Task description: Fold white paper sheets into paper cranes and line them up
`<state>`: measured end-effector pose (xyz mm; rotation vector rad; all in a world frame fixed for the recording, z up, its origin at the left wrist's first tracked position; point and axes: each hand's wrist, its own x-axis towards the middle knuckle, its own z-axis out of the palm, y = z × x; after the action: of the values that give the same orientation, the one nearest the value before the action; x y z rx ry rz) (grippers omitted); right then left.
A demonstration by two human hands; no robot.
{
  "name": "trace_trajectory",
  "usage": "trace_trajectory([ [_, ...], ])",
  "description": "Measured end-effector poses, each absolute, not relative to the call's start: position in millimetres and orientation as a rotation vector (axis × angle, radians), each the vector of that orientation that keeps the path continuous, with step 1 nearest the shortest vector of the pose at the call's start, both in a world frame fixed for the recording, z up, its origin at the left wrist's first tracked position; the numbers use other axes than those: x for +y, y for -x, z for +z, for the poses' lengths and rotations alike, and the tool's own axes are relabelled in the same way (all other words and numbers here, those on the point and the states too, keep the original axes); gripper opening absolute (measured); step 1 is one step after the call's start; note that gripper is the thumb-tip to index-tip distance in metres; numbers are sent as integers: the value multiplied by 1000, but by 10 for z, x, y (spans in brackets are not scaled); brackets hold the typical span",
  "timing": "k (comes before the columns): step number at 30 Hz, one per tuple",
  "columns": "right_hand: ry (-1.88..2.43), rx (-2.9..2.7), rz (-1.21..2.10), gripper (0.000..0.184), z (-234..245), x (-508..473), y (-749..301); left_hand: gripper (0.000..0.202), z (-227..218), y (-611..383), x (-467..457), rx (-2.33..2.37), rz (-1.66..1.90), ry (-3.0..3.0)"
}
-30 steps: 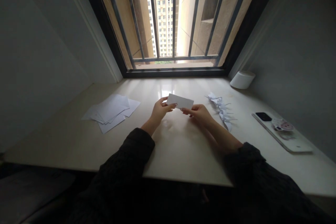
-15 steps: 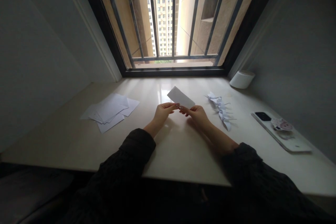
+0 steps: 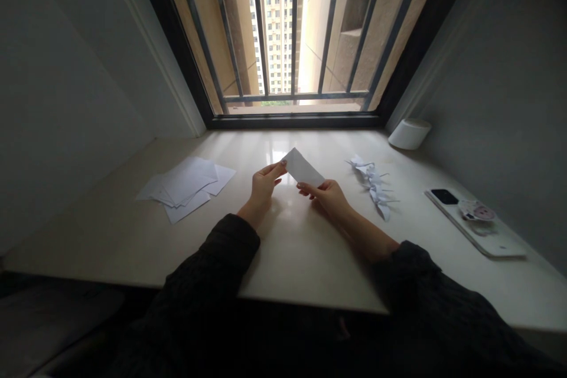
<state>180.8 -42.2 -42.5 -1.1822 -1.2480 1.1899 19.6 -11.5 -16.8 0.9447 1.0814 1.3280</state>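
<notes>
A folded white paper strip (image 3: 303, 168) is held just above the pale desk (image 3: 292, 248), tilted down to the right. My left hand (image 3: 263, 184) pinches its upper left corner between thumb and fingertips. My right hand (image 3: 326, 195) pinches its lower right end. Both arms wear dark sleeves.
A loose stack of white sheets (image 3: 186, 186) lies at the left. Several folded white paper figures (image 3: 372, 186) lie in a row right of my hands. A white phone with a round sticker (image 3: 476, 220) rests at the right edge. A white round object (image 3: 409, 133) stands by the barred window (image 3: 287, 41).
The paper strip turned from nearly level to tilted, then came lower. My left hand shifted its pinch from the strip's lower edge up to its far left corner.
</notes>
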Motion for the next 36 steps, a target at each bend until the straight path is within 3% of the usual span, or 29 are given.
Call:
trace_trajectory([
  [19, 1201, -1290, 1170, 34, -420, -425, -1780, 36, -182, -251, -154, 1138, 1399, -876],
  [24, 1265, -1309, 1117, 37, -428, -403, -1833, 36, -186, -118, -30, 1257, 1577, -815],
  [28, 1304, -1493, 948, 35, -448, -378, -1892, 27, -76, -62, -76, 1316, 1712, -1393],
  [32, 1385, -1649, 800, 36, -443, -387, -1916, 24, 48, -89, -201, 1226, 1506, -2068],
  [36, 1380, -1665, 755, 39, -397, -408, -1925, 25, 61, -101, -226, 1186, 1340, -2233],
])
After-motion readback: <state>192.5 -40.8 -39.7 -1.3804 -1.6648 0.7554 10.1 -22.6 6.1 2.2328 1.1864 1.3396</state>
